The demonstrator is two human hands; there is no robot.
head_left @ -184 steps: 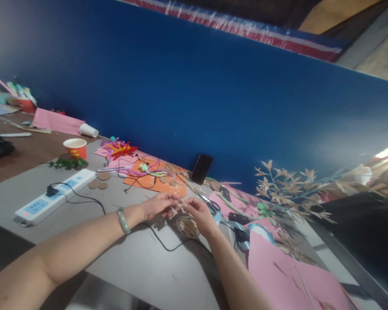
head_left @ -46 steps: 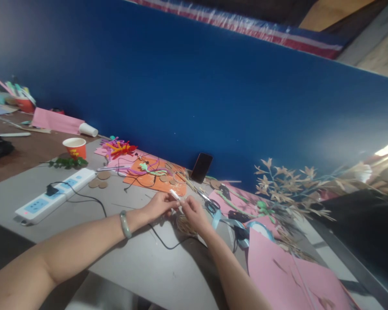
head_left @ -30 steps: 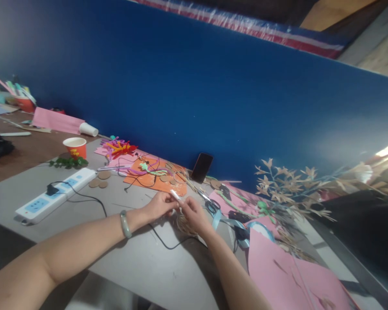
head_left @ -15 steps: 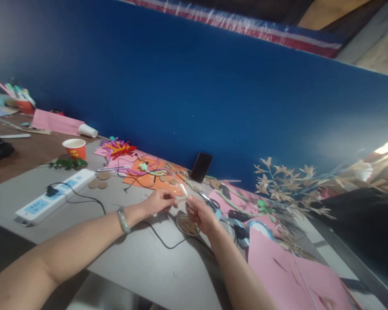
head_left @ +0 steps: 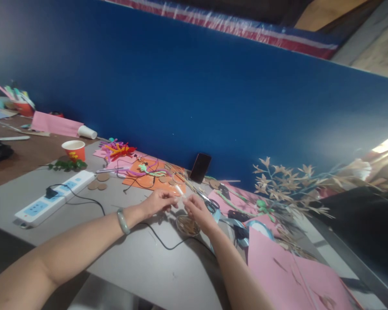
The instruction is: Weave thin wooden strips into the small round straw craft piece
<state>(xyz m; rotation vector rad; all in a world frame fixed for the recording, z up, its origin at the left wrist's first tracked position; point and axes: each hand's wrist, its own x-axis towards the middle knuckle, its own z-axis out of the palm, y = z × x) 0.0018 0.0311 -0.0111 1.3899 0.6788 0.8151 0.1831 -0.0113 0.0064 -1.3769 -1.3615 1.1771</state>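
My left hand [head_left: 161, 202], with a bracelet [head_left: 123, 221] on its wrist, is closed in a pinch over the table. Facing it closely, my right hand [head_left: 196, 211] also has its fingers pressed together. A small white piece [head_left: 179, 190] sticks up at the right fingertips; its kind is unclear. What the left fingers hold, if anything, is too small to make out. Just below the right hand lies a round clear dish [head_left: 186, 225] with brownish pieces in it, partly covered by that hand. Scissors [head_left: 211, 205] lie to the right of the hands.
A white power strip [head_left: 55, 198] with a black plug and cable [head_left: 166, 247] lies left. Beyond are a red paper cup [head_left: 74, 150], pipe cleaners [head_left: 118, 150], orange paper [head_left: 137, 184] and a leaning phone [head_left: 201, 167]. Pink paper [head_left: 278, 262] and pale artificial flowers [head_left: 278, 176] occupy the right.
The white piece has shifted slightly left and down. My right fingers have moved a little left, closer to the left hand; the left hand stays nearly in place.
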